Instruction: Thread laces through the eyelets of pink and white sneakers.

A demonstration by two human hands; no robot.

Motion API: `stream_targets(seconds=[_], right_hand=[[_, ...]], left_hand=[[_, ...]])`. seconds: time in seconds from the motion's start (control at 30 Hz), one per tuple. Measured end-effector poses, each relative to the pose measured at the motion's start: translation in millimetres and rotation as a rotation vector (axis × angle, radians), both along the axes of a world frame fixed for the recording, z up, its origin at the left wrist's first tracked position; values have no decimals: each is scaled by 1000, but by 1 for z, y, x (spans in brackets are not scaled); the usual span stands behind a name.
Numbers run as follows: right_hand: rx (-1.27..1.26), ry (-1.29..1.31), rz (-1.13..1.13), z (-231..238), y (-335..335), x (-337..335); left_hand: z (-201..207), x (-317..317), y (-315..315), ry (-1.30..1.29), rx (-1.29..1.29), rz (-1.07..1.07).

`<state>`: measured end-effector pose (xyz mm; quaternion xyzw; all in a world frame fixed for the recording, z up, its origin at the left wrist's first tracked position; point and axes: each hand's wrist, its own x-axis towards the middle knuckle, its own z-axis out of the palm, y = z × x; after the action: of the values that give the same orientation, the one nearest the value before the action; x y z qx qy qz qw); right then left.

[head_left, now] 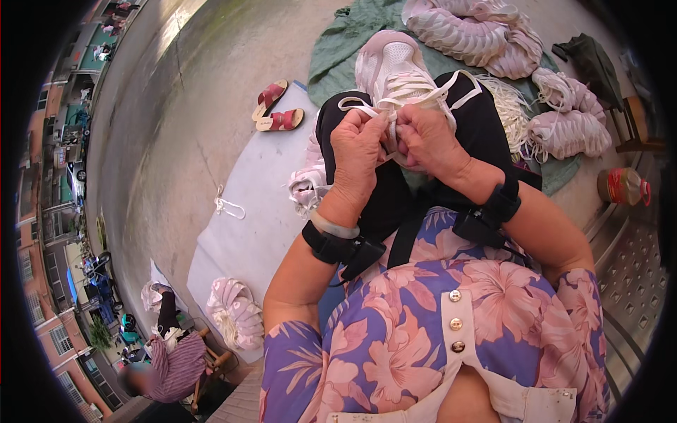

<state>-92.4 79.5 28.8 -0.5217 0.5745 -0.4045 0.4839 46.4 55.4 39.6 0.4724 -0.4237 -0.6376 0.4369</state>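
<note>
A pale pink and white sneaker (392, 62) rests across my lap, toe pointing away from me; its underside is hidden. White shoelace (409, 88) crosses its front, with loose loops out to both sides. My left hand (358, 149) is closed at the near end of the lacing, thumb and forefinger pinching the lace. Right beside it, my right hand (429, 139) also grips the lace with curled fingers. Between the two hands, lace strands meet, and fingers partly cover them. Both wrists wear black straps with small boxes.
Bundled sneaker pieces (472, 35) lie on a green cloth (335, 60), with more bundles (571, 130) at right. Loose white laces (504, 106) are heaped by my knee. Red sandals (278, 118) sit near a grey sheet (236, 169). An oil bottle (620, 187) stands right. Another person (180, 366) sits lower left.
</note>
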Motion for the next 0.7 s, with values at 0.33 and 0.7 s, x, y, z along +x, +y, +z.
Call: stream_targets(seconds=[0.33, 0.7], right_hand=[[-197, 505, 157, 24, -1, -15], [315, 230, 170, 49, 59, -143]], left_hand=[[6, 3, -4, 218, 122, 196], [1, 2, 8, 35, 53, 121]])
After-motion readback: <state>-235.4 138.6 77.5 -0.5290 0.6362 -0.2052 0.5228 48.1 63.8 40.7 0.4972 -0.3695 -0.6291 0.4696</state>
